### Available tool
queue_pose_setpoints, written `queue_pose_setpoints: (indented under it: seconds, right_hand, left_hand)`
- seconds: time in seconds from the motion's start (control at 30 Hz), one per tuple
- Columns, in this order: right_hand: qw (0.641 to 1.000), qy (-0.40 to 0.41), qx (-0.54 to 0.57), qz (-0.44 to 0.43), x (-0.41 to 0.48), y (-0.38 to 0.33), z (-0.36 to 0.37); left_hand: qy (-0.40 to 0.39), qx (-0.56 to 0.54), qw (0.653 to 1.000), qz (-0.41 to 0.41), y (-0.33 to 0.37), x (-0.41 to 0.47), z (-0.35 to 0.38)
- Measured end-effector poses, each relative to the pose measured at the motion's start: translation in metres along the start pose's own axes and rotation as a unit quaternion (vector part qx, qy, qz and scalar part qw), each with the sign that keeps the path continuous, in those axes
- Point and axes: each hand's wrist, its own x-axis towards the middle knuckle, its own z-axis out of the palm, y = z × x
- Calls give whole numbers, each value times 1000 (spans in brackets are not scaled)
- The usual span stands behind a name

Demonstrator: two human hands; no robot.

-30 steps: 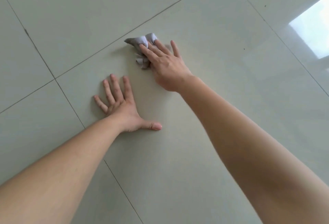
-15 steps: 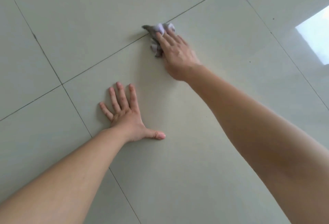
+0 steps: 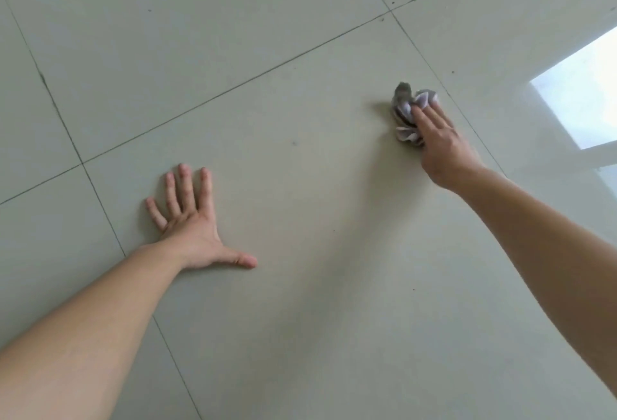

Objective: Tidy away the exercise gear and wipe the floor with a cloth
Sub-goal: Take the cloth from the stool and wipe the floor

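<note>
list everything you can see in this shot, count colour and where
cloth: one, grey and pale lilac, crumpled on the floor at upper right, under the right hand's fingers
floor tiles: several large ones, pale grey-green and glossy, filling the whole view
grout lines: several, dark, crossing the floor diagonally
specks: a few, small and dark, scattered over the tiles
light reflection: one, bright white, on the tiles at the right edge
left hand: one, bare, flat on the floor at lower left, fingers spread
right hand: one, bare, at upper right, pressing the cloth to the floor
</note>
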Motion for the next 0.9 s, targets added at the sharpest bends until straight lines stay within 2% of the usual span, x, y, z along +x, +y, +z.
queue_pose_setpoints:
  seconds: [0.07, 0.13, 0.27, 0.37, 0.47, 0.53, 0.6, 0.7, 0.77, 0.83, 0.9]
  right_hand:
    - [996, 34, 23, 74, 1, -1, 5]
    - [996, 41, 33, 69, -6, -24, 20]
    - [997, 24, 32, -70, -49, -58, 51]
    - [989, 26, -2, -146, -55, -26, 49]
    - [996, 54, -4, -68, -36, 29, 26]
    - [998, 56, 5, 4, -20, 57, 10]
    - [998, 45, 10, 38, -1, 66, -1]
    - [996, 41, 27, 68, 35, 49, -3]
    - [998, 41, 26, 33, 51, 18, 3]
    - [997, 39, 10, -71, 60, -21, 14]
    - [988, 0, -7, -155, 71, -53, 21]
  left_hand:
    - [10, 8, 1000, -4, 1, 1, 3]
    - [24, -1, 1000, -10, 2, 3, 7]
    - [84, -46, 994, -43, 4, 10, 18]
    - [183, -45, 980, -70, 17, 12, 32]
    - [300, -104, 945, -81, 64, 19, 33]
    - [316, -119, 941, -34, 105, 32, 29]
    - [321, -101, 942, 0, 135, 44, 29]
    - [345, -63, 936, -19, 145, 54, 38]
    - [354, -63, 933, -18, 142, 53, 40]
    - [357, -64, 932, -18, 143, 53, 39]
    - [355, -64, 932, -23, 145, 54, 36]
